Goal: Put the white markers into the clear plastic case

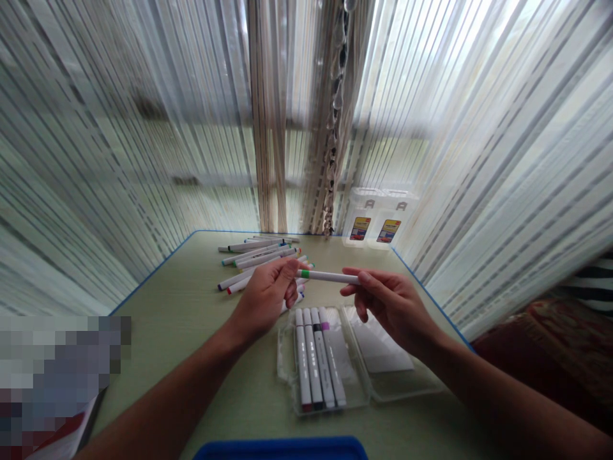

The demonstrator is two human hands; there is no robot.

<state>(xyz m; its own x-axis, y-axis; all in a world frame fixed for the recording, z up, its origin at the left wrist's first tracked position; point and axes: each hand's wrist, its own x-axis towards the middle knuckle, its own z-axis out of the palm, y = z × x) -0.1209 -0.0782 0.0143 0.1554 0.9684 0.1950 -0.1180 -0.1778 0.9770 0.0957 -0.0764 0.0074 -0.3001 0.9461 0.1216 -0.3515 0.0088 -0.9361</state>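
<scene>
A white marker with a green band [330, 276] is held level above the table between my two hands. My left hand [271, 287] pinches its green-banded end, and my right hand [383, 295] grips the other end between thumb and fingers. Below them lies an open clear plastic case [357, 358], its lid folded out to the right. Several white markers [316, 361] lie side by side in the case's left half, one with a purple band, one with a black band. Behind my left hand a loose pile of markers [256, 257] with variously coloured ends is spread on the table.
Two clear cases with labels [376, 220] stand upright at the table's back right. A blue-edged object [282, 448] lies at the near edge. Striped sheer curtains [201, 128] hang around the green table [167, 306]. A blurred-out item sits at lower left.
</scene>
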